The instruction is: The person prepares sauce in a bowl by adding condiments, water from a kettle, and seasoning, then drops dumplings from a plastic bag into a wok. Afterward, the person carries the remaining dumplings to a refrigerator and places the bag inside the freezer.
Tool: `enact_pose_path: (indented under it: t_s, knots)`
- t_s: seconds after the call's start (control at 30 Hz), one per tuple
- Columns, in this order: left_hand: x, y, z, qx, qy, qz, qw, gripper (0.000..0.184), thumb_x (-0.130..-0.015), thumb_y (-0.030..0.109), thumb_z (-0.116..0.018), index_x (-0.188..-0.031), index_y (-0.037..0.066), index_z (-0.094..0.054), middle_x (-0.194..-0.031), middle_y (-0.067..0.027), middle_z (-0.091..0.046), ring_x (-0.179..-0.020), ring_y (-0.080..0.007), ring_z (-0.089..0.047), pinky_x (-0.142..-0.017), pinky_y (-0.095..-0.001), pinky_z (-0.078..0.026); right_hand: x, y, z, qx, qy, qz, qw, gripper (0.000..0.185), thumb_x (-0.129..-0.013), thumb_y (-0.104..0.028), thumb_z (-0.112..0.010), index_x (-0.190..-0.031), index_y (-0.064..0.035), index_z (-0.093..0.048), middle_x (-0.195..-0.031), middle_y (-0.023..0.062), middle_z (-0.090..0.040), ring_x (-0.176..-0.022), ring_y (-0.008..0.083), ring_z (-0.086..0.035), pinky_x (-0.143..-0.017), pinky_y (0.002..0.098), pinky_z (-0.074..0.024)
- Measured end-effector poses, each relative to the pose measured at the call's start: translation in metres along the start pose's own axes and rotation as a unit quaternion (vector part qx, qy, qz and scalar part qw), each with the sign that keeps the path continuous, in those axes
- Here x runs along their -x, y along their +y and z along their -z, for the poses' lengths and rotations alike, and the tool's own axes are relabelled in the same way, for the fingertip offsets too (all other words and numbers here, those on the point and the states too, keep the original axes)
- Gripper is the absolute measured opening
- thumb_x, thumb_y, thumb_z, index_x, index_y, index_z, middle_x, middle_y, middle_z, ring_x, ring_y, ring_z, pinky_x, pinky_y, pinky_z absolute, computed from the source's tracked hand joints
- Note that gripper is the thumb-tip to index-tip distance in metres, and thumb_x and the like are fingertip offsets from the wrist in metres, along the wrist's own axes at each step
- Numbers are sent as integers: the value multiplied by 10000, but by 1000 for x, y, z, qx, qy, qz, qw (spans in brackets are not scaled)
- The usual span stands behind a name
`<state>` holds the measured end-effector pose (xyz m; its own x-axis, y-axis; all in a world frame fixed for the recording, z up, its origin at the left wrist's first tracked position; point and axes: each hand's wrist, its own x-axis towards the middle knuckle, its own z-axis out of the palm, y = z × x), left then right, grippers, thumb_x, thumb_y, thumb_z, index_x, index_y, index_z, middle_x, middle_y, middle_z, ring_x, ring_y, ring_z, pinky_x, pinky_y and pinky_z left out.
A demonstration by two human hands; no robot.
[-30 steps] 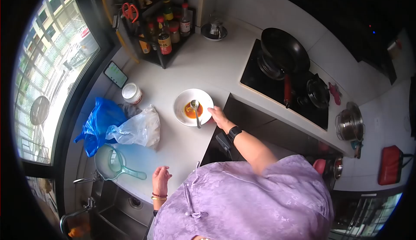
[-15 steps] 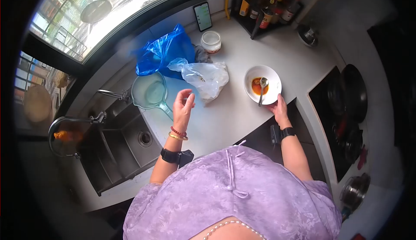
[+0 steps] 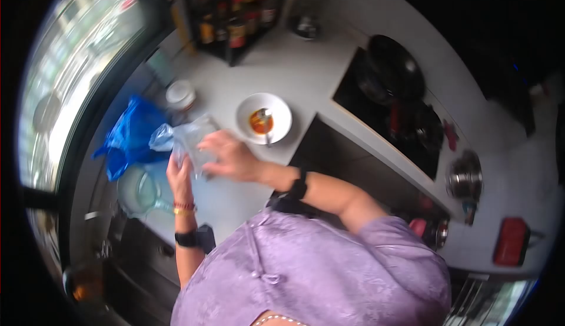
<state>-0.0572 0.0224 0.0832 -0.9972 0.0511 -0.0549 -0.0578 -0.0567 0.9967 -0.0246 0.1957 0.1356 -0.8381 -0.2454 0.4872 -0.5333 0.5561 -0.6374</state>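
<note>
The left hand [image 3: 180, 176] touches the bag [image 3: 203, 127], its grip too blurry to tell; the right hand [image 3: 234, 156], fingers wide, is at the bag's right.

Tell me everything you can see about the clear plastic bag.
The clear plastic bag looks thin, whitish and crumpled, its gathered end toward the blue bag. It is between that and the white bowl. The left hand apparently touches its near side; the right hand, fingers spread, overlaps it, contact unclear. Blur hides its contents.

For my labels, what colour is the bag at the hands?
The bag is translucent white; head view.
</note>
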Motion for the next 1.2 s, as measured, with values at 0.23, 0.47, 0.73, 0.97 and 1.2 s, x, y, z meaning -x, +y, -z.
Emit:
enact_pose_path:
  t_s: [0.23, 0.47, 0.73, 0.97, 1.2]
  knots:
    - [51, -24, 20, -9, -51, 24, 998, 89, -804, 100, -539, -836, 29, -497, -721, -1, -512, -631, -66, -461, -578, -207, -397, 4, 17, -49, 42, -72, -141, 986, 226, -696, -160, -546, -880, -32, -517, -763, 144, -553, -772, 310, -548, -667, 393, -450]
    - [89, 1, 26, -18, -39, 44, 998, 96, -790, 94, -548, -828, 29, -489, -697, 1, -499, -612, -69, -467, -544, -207, -416, 25, 2, 7, 22, 116, -68, 991, 120, -676, 25, -518, -783, -28, -531, -726, 128, -566, -690, 293, -557, -596, 363, -440]
    - [94, 9, 19, -40, -56, 25, 997, 200, -757, 39, -542, -940, -2, -473, -801, -22, -517, -697, -59, -482, -587, -203, -413, 32, -25, 36, 71, 112, -81, 988, 158, -664, 54, -505, -787, -33, -551, -697, 107, -555, -657, 266, -553, -583, 346, -441]
    - [96, 7, 21, 53, -70, 54, 995, 423, -769, 105, -578, -1123, -6, -374, -979, -56, -485, -819, -107, -499, -683, -237, -442, 40, -27, 40, 35, 63, -108, 992, 228, -700, 36, -522, -915, -39, -540, -656, 64, -535, -593, 181, -546, -560, 286, -446]
    - [79, -38, 48, -169, -114, -77, 976, 1043, -609, 374, -728, -1326, -6, -73, -1334, -218, -204, -1244, -316, -220, -1000, -379, -244, 59, 10, 41, -146, 55, -215, 964, 338, -752, -30, -541, -1086, -58, -493, -730, 16, -543, -661, 97, -530, -597, 224, -446]
